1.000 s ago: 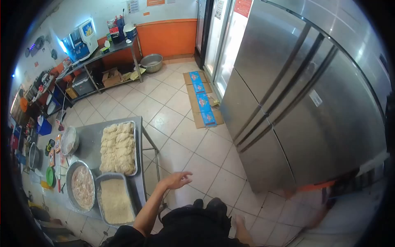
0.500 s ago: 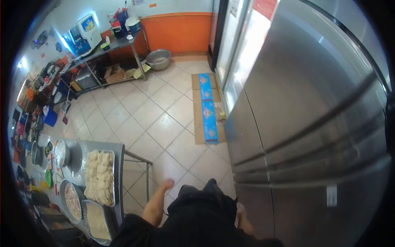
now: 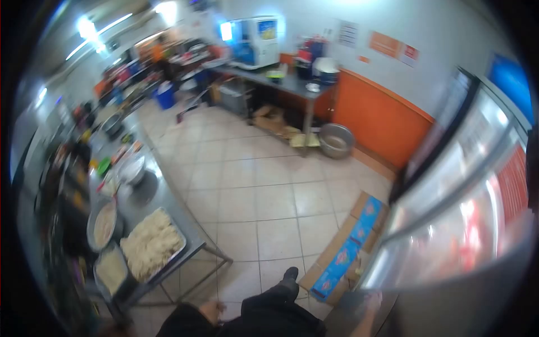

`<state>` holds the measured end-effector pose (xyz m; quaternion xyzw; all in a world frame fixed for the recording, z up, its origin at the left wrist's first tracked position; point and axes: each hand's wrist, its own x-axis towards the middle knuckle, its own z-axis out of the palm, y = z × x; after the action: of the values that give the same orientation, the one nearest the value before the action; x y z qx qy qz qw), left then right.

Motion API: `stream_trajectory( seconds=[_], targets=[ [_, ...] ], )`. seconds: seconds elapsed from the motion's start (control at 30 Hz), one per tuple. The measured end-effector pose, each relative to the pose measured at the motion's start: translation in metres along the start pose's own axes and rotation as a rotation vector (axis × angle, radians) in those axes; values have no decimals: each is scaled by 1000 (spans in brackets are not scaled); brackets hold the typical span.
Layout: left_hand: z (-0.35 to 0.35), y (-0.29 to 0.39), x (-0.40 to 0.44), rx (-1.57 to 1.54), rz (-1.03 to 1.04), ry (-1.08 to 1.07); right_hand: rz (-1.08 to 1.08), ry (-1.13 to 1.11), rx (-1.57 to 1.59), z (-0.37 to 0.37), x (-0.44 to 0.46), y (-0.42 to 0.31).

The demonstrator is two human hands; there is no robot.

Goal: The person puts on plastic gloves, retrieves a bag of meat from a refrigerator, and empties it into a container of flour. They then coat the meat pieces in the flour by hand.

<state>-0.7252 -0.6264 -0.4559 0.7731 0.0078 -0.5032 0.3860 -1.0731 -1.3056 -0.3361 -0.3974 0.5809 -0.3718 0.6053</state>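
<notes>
My left hand (image 3: 212, 310) hangs low beside my dark clothing, near the front corner of the steel table (image 3: 196, 246). Its fingers are loosely apart, with nothing visible in them. On the right, my right hand (image 3: 372, 303) reaches low along the steel refrigerator front (image 3: 449, 312); its fingers are blurred, and I cannot tell whether they touch it. On the table, a tray of pale, dough-like pieces (image 3: 151, 242) lies nearest me, beside a smaller tray with a flat pale filling (image 3: 111, 272). Past them stand a bowl of pale mixture (image 3: 105, 224) and a metal bowl (image 3: 131, 168).
Flattened cardboard with blue printed strips (image 3: 345, 255) lies on the tiled floor before a glass-door fridge (image 3: 449, 236). A large metal basin (image 3: 336, 140) stands by the orange wall panel. Farther back are a steel workbench (image 3: 292, 90) and a blue bin (image 3: 165, 96).
My view has swung right and tilted up, showing more of the room and the glass-door fridge. My right hand is now farther out from my body, and a foot is stepping forward.
</notes>
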Motion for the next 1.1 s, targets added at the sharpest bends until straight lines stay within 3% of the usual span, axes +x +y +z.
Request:
stream_trajectory(
  seconds=[0.03,0.1,0.13,0.17,0.27,0.3,0.33,0.47,0.53,0.67,0.73,0.77,0.8,0.83,0.87,0.9,0.93,0.97,1.0,1.03,1.1],
  targets=[
    [12,31,41,102,153,141,154,189,78,36,-11,-40],
    [10,151,136,536,161,191,-73,307,125,48,58,-26],
    [10,267,152,748,161,221,-166,228,-5,52,50,-61],
    [9,312,196,843,468,246,-249,152,-127,78,16,-117],
    [37,520,209,618,764,349,-551,308,-258,107,40,-241],
    [48,593,179,427,815,336,-636,355,-287,114,54,-285],
    [59,636,191,284,734,256,-711,389,-311,121,69,-326],
    [82,753,203,266,834,133,-878,508,-401,138,131,-433],
    [79,784,233,443,792,36,-890,550,-435,158,167,-463],
    [44,755,318,431,806,234,-927,574,-481,180,257,-497],
    [24,706,333,273,616,405,-928,598,-506,187,298,-516],
    [15,670,339,307,580,510,-930,608,-524,188,316,-526],
    [5,623,348,555,523,623,-925,634,-541,189,334,-532],
    [-6,612,328,910,179,421,-916,665,-563,192,349,-534],
    [-9,562,330,829,155,476,-910,708,-574,192,365,-537],
    [-10,523,324,650,-55,438,-912,740,-606,203,381,-537],
    [0,538,276,430,-352,360,-891,774,-624,200,391,-540],
    [5,508,260,471,-392,308,-872,799,-646,205,403,-543],
    [3,473,251,729,-261,32,-867,816,-659,207,412,-547],
    [17,480,238,731,-276,19,-857,834,-674,209,423,-552],
    [59,495,201,124,-582,176,-851,871,-683,207,438,-560]
  ],
)
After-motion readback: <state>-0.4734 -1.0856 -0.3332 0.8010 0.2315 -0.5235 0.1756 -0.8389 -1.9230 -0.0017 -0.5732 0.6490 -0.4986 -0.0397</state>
